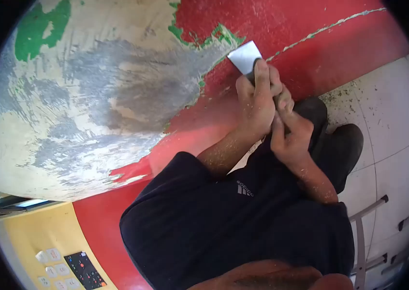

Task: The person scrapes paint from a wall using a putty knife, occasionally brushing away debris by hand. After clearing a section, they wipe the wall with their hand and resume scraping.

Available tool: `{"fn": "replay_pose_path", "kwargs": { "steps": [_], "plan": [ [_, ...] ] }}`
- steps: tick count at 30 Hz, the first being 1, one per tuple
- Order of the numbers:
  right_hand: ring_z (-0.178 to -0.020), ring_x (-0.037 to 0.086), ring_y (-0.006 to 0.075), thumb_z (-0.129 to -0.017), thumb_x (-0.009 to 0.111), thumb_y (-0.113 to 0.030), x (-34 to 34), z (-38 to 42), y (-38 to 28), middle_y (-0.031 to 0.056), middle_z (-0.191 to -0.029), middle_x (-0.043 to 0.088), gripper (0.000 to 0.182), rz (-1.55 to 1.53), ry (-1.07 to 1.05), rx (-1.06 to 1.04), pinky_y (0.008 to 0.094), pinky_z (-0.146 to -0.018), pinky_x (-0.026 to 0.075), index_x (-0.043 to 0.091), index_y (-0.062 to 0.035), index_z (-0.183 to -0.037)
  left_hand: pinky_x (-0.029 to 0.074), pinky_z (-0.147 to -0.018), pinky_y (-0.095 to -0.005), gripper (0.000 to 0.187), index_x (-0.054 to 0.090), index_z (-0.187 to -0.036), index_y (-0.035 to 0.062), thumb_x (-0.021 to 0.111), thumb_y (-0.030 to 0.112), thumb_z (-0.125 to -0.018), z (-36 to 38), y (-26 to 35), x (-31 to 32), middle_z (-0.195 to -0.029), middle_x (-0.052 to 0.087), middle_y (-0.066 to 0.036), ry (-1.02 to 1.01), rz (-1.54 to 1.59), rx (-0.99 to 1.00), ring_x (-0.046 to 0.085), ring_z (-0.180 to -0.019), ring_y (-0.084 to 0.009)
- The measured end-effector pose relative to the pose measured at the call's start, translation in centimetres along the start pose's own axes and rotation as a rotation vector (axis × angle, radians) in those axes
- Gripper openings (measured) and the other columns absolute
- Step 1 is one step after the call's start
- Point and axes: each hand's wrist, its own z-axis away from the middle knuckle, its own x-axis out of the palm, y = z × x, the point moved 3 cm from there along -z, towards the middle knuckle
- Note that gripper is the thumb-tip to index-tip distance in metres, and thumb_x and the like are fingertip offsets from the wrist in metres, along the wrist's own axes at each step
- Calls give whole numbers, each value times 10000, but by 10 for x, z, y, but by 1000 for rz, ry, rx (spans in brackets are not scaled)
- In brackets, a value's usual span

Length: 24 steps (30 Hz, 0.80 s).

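Both hands are wrapped round the dark handle of a scraper point(246, 57), whose flat metal blade lies against the red painted wall point(214, 113). My left hand point(258, 99) is closed near the blade, with a finger along the base of the metal. Just behind it on the handle, my right hand point(291, 125) is closed too. The blade's corner is by the ragged edge between red paint and the bare grey-white patch point(117, 87). Most of the handle is hidden by the fingers.
Paint flakes point(347, 99) are scattered on the tiled floor point(388, 140) beside my dark shoes point(342, 150). A metal frame point(360, 241) stands at the lower right. Papers and a black board point(84, 270) hang on a yellow wall point(45, 229) at the lower left.
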Motion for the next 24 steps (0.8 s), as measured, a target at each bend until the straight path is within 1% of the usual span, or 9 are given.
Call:
{"fn": "replay_pose_path", "kwargs": {
  "steps": [2, 3, 9, 12, 14, 17, 18, 21, 24],
  "plan": [
    [-514, 578, 207, -807, 591, 66, 1, -8, -10, 167, -650, 570, 176, -133, 46, 21, 289, -487, 448, 645, 47, -973, 401, -417, -325, 386, 403, -777, 108, 352, 417, -1003, 1, 20, 10, -564, 264, 12, 6, -29, 18, 359, -435, -128],
    [-512, 577, 201, -807, 590, 67, -12, 5, -1, 162, -645, 567, 170, -74, -33, 47, 286, -485, 445, 643, 50, -967, 400, -417, -324, 386, 403, -776, 106, 351, 414, -1004, 8, -4, 5, -565, 262, 12, 14, 50, -4, 358, -435, -127],
    [-519, 587, 187, -798, 592, 67, 0, -9, -2, 143, -628, 551, 153, -60, -113, 14, 282, -485, 442, 648, 52, -939, 403, -423, -322, 376, 397, -778, 106, 341, 398, -1009, 1, 15, 1, -571, 256, 13, 40, -17, 141, 353, -436, -127],
    [-519, 582, 210, -792, 599, 60, -1, 3, -3, 156, -629, 541, 144, -102, -75, 90, 294, -487, 441, 651, 50, -926, 396, -417, -317, 373, 392, -787, 99, 329, 389, -1012, 13, -6, -11, -574, 267, 10, 27, -7, 34, 352, -427, -129],
    [-515, 577, 231, -788, 604, 57, -3, 7, 2, 168, -631, 534, 152, -50, -36, 76, 298, -489, 442, 653, 49, -931, 389, -411, -313, 365, 390, -789, 99, 337, 385, -1011, 8, -5, -4, -567, 272, 9, 40, -19, 3, 344, -419, -128],
    [-531, 587, 255, -792, 596, 55, 4, -24, -12, 178, -643, 539, 171, -90, -23, -58, 292, -502, 452, 655, 46, -953, 414, -410, -315, 412, 369, -699, 78, 354, 346, -1012, -6, 35, 12, -529, 289, 11, -46, 25, 140, 413, -411, -136],
    [-539, 590, 255, -797, 591, 53, 11, -24, -5, 180, -653, 553, 179, -219, -42, 90, 293, -511, 458, 662, 37, -960, 417, -419, -319, 417, 356, -688, 84, 359, 349, -1011, -9, 39, 12, -531, 291, 15, -18, -10, 176, 413, -416, -134],
    [-532, 569, 252, -804, 591, 44, -1, 9, 0, 180, -660, 561, 161, -73, -129, 131, 305, -511, 455, 661, 35, -949, 398, -422, -320, 371, 388, -793, 102, 355, 404, -1006, 11, 0, -10, -574, 280, 12, 48, -40, 21, 347, -429, -121],
    [-532, 581, 232, -808, 586, 43, -8, 8, 2, 180, -657, 567, 148, -109, -162, 222, 307, -514, 454, 662, 34, -935, 407, -435, -323, 378, 394, -798, 102, 354, 416, -1004, 11, -12, -11, -576, 281, 10, 114, -19, -13, 355, -437, -124]
  ]
}}
